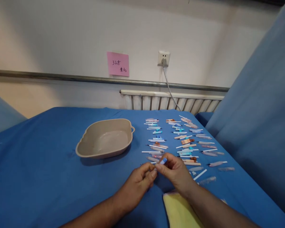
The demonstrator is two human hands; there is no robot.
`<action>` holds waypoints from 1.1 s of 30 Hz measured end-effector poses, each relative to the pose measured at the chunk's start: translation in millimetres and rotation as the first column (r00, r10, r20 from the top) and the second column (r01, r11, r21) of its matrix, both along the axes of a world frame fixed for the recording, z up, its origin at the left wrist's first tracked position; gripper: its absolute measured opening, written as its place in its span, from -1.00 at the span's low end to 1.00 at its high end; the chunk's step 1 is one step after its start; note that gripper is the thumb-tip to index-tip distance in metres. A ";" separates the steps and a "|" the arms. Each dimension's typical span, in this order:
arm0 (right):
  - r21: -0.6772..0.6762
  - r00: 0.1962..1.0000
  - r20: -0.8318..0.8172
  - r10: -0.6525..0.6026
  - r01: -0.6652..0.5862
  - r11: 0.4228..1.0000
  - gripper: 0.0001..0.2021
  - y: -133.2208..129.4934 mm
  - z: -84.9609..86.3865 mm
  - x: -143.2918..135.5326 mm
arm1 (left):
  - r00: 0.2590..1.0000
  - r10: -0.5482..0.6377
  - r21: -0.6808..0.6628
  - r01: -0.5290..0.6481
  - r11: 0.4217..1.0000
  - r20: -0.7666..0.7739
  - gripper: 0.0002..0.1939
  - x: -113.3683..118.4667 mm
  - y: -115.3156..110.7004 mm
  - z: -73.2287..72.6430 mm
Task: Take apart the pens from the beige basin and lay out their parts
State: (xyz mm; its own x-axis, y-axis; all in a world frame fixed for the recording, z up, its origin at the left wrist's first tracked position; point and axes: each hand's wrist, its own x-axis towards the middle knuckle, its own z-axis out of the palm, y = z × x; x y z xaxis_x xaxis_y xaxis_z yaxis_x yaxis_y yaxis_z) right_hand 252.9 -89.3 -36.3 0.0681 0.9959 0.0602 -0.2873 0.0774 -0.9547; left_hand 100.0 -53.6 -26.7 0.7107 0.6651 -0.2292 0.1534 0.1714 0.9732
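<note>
My right hand [174, 171] is closed in a pinch on a small blue piece [163, 161], shaped like a short cap or pen part. Touching it at the fingertips, my left hand [141, 181] is also pinched; a tiny pale bit shows between its fingers, too small to name. Just beyond both hands, slim pen-like pieces [156, 148] lie on the blue cloth [49, 190], among thin white sticks with dark tips. To the right are more rows, with brown and tan pieces [187, 141] and clear or pinkish tubes [209, 154].
A beige plastic basin [104, 155] stands left of the rows. A folded yellow cloth [178, 209] lies under my right forearm. Behind the covered surface are a white radiator [156, 93], a metal rail and a plugged-in cable. Blue curtain [251, 104] hangs at the right.
</note>
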 end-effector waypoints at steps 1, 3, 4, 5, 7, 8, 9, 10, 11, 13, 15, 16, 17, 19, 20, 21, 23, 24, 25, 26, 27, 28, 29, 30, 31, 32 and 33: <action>0.005 1.000 0.009 0.000 0.000 1.000 -0.69 -0.2 -2.4 0.7 | 1.000 -0.014 -0.044 0.015 0.999 0.005 -0.59 0.7 0.8 0.1; 0.014 1.000 0.015 0.013 -0.014 1.000 -0.73 -1.2 -7.3 4.0 | 0.999 -0.046 -0.158 0.048 0.986 0.018 -0.56 2.0 2.2 1.0; 0.015 0.999 0.008 0.032 -0.033 0.999 -0.73 -1.8 -8.9 6.0 | 0.998 -0.054 -0.208 0.057 0.976 0.021 -0.55 2.5 2.5 1.7; 0.014 0.998 -0.003 0.057 -0.057 0.998 -0.71 -2.2 -9.6 7.7 | 0.998 -0.059 -0.253 0.062 0.966 0.020 -0.55 2.9 2.6 2.7; 0.014 0.995 -0.022 0.102 -0.102 0.995 -0.72 -2.6 -7.4 9.2 | 0.998 -0.054 -0.318 0.056 0.946 0.016 -0.56 3.4 2.1 4.3; 0.007 0.993 -0.016 0.117 -0.117 0.993 -0.74 -2.4 -4.8 8.7 | 0.999 -0.041 -0.337 0.043 0.941 0.014 -0.57 3.4 1.5 4.6; -0.003 0.993 -0.005 0.116 -0.116 0.993 -0.74 -1.9 -1.8 7.4 | 1.000 -0.022 -0.346 0.026 0.938 0.015 -0.58 3.3 0.7 4.6; -0.015 0.995 0.005 0.101 -0.101 0.995 -0.73 -1.3 1.3 5.4 | 1.000 -0.006 -0.348 0.013 0.937 0.020 -0.59 3.0 -0.1 4.1; -0.030 0.997 0.009 0.080 -0.080 0.996 -0.72 -0.5 4.1 3.0 | 1.000 0.007 -0.344 0.003 0.939 0.028 -0.60 2.6 -1.0 3.3; -0.053 0.999 0.007 0.042 -0.042 0.998 -0.69 1.1 7.3 -2.1 | 0.999 0.030 -0.330 -0.015 0.944 0.042 -0.62 1.5 -2.7 1.2; -0.062 1.000 0.008 0.018 -0.018 0.998 -0.68 2.2 6.5 -6.0 | 0.998 0.037 -0.330 -0.019 0.944 0.048 -0.63 0.0 -3.7 -0.4; -0.065 1.000 0.019 0.005 -0.004 0.998 -0.67 2.5 4.6 -7.3 | 0.998 0.039 -0.340 -0.020 0.940 0.051 -0.64 -0.8 -3.7 -0.6; -0.065 0.999 0.036 -0.009 0.011 0.998 -0.67 2.5 2.1 -8.0 | 0.996 0.054 -0.355 -0.028 0.935 0.064 -0.64 -1.6 -3.3 -0.4; -0.064 0.996 0.084 -0.031 0.036 0.997 -0.67 1.7 -4.2 -8.9 | 0.985 0.122 -0.383 -0.066 0.921 0.122 -0.66 -3.4 -0.7 1.1; -0.067 0.993 0.111 -0.041 0.049 0.997 -0.66 1.0 -7.3 -9.8 | 0.970 0.182 -0.392 -0.105 0.914 0.163 -0.66 -4.2 1.5 2.3; -0.076 0.990 0.131 -0.056 0.066 0.995 -0.65 0.1 -9.9 -11.7 | 0.946 0.252 -0.397 -0.155 0.905 0.206 -0.68 -4.9 4.2 3.6; -0.127 0.987 0.145 -0.073 0.092 0.988 -0.62 -1.6 -12.9 -19.5 | 0.879 0.385 -0.398 -0.259 0.880 0.280 -0.69 -6.0 10.1 6.5; -0.165 0.989 0.135 -0.065 0.088 0.982 -0.60 -2.4 -12.9 -25.9 | 0.847 0.433 -0.398 -0.299 0.868 0.308 -0.70 -6.4 12.8 7.9; -0.211 0.993 0.117 -0.033 0.057 0.976 -0.57 -2.9 -12.0 -33.7 | 0.818 0.472 -0.398 -0.333 0.855 0.330 -0.70 -6.8 15.0 9.2; -0.253 0.996 0.094 0.005 0.019 0.967 -0.54 -3.0 -10.4 -42.4 | 0.794 0.499 -0.400 -0.357 0.844 0.346 -0.69 -7.1 16.5 10.4; -0.290 0.996 0.072 0.045 -0.022 0.957 -0.52 -2.6 -8.2 -51.5 | 0.778 0.517 -0.404 -0.371 0.836 0.356 -0.69 -7.4 17.3 11.4; -0.317 0.996 0.055 0.072 -0.051 0.947 -0.51 -1.7 -6.0 -60.2 | 0.766 0.531 -0.410 -0.380 0.829 0.363 -0.69 -7.8 17.3 12.2; -0.332 0.996 0.045 0.077 -0.058 0.942 -0.50 -0.3 -4.2 -68.1 | 0.757 0.542 -0.418 -0.386 0.822 0.365 -0.69 -8.4 17.0 12.7; -0.339 0.997 0.040 0.068 -0.050 0.939 -0.50 1.5 -3.0 -74.7 | 0.748 0.554 -0.429 -0.392 0.814 0.366 -0.69 -9.1 16.4 13.0; -0.342 0.998 0.040 0.046 -0.029 0.939 -0.50 3.4 -2.7 -79.7 | 0.738 0.567 -0.441 -0.399 0.804 0.365 -0.69 -9.9 16.0 12.8; -0.336 0.999 0.043 0.020 -0.004 0.942 -0.50 5.1 -3.3 -83.2 | 0.728 0.583 -0.453 -0.410 0.792 0.361 -0.70 -10.8 15.9 12.3; -0.321 0.999 0.052 -0.005 0.022 0.947 -0.51 6.4 -4.7 -85.2 | 0.717 0.601 -0.463 -0.424 0.778 0.354 -0.70 -11.6 16.3 11.3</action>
State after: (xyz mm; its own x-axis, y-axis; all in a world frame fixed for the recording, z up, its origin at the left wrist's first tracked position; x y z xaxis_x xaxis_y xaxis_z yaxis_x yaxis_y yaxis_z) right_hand 167.8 -82.9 -41.1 0.0867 0.9618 -0.2596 -0.2398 -0.2328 -0.9425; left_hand 88.3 -37.3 -15.3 0.3541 0.9031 -0.2430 -0.5015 0.4027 0.7657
